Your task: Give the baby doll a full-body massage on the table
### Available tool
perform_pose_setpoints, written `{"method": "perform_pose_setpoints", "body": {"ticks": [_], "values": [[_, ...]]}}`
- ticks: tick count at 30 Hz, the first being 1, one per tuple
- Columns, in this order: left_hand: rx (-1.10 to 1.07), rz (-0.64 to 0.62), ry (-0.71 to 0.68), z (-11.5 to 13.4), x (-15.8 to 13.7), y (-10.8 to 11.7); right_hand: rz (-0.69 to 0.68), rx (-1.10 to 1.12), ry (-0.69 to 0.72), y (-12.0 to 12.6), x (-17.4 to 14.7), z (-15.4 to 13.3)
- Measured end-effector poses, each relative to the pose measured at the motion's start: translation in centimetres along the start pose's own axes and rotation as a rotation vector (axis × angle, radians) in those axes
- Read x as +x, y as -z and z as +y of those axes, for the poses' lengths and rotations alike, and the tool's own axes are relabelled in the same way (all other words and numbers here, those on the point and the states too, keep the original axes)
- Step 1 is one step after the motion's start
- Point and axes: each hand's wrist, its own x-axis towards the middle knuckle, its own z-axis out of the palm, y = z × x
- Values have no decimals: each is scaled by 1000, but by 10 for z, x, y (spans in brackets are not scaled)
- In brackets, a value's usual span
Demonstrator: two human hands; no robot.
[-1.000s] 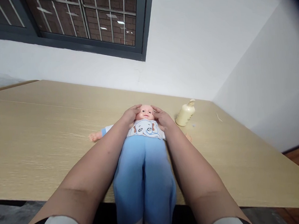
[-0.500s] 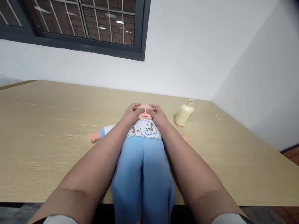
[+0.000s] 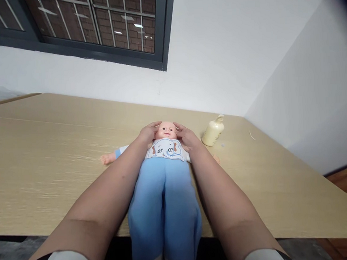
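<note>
A baby doll (image 3: pixel 164 186) lies on its back on the table, in light blue trousers and a white bib with an elephant face (image 3: pixel 165 150). Its bare head (image 3: pixel 167 130) points away from me and its face is uncovered. My left hand (image 3: pixel 149 133) rests along the left side of the head, fingers stretched out. On the other side my right hand (image 3: pixel 185 135) lies against the cheek and temple, its fingers extended too. Both hands touch the head without closing round it. The doll's legs hang over the near table edge.
A cream pump bottle (image 3: pixel 213 131) stands on the wooden table (image 3: pixel 59 154), right of the doll's head. A thin white strip (image 3: pixel 252 135) lies farther right. White walls (image 3: pixel 223 43) rise behind and at the right, with a dark-framed barred window (image 3: pixel 106 57) at upper left.
My hands have slid outward from the doll's face to the sides of its head. The thumbs no longer cover its eyes.
</note>
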Motion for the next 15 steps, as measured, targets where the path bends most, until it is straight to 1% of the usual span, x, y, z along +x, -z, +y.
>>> {"method": "perform_pose_setpoints", "body": {"ticks": [3, 7, 9, 12, 15], "values": [[30, -1, -33, 1, -2, -2, 8, -22, 40, -4, 2, 2], [107, -17, -121, 2, -7, -4, 103, -231, 187, -8, 11, 8], [171, -18, -169, 2, -8, -5, 134, -308, 235, -9, 12, 8], [254, 6, -200, 2, -8, -6, 150, -328, 243, -12, 12, 5], [272, 24, -191, 3, -8, -9, 173, -317, 237, -13, 12, 5]]}}
